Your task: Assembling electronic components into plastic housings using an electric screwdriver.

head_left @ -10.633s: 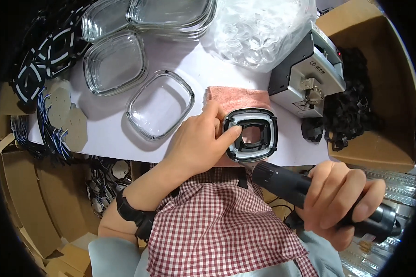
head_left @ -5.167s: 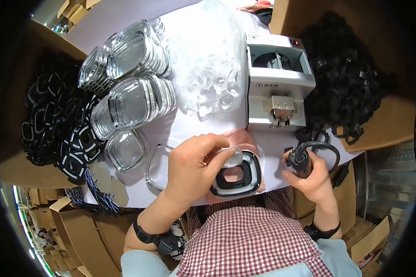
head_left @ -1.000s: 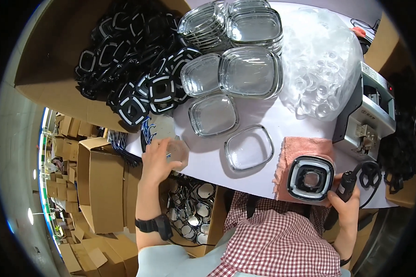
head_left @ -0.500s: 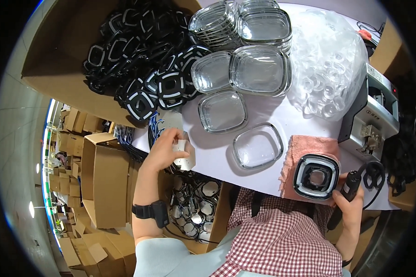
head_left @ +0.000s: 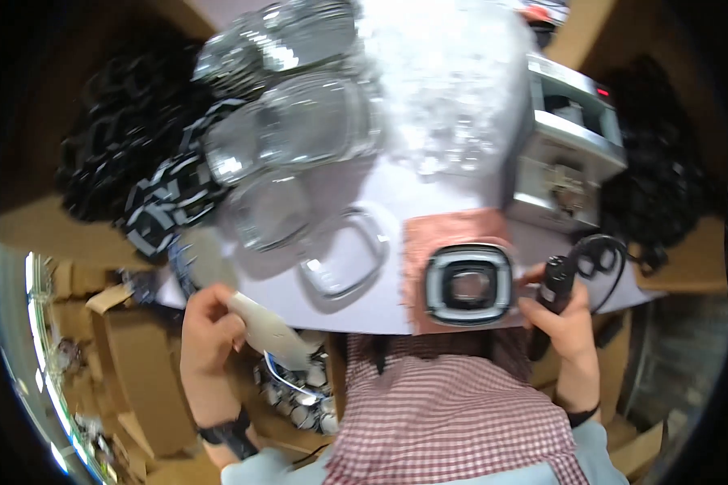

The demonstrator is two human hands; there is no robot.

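At the front left edge of the table, my left hand [head_left: 212, 323] is closed on a pale flat plate [head_left: 268, 330], blurred by motion. A blue-and-white wire [head_left: 287, 378] hangs below the plate; whether it is joined to it I cannot tell. My right hand [head_left: 565, 317] wraps round a black cylindrical power screwdriver [head_left: 555, 281] with a coiled cord. Beside that hand, a squarish black housing with a pale ring [head_left: 441, 283] rests on a pink cloth [head_left: 416, 242]. Left of the cloth lies a clear glass frame with a rounded-square rim [head_left: 344, 287].
Stacked clear glass covers [head_left: 307, 121] stand at the back left, beside a heap of black frames [head_left: 170, 190]. A plastic bag of clear rings [head_left: 445, 89] and a grey metal machine [head_left: 570, 153] are farther right. Below the table edge sits a box of round parts [head_left: 299, 404].
The view has swung to the right, so the table things sit farther left. My left hand has brought the pale plate out over the table's front edge. My right hand keeps the screwdriver.
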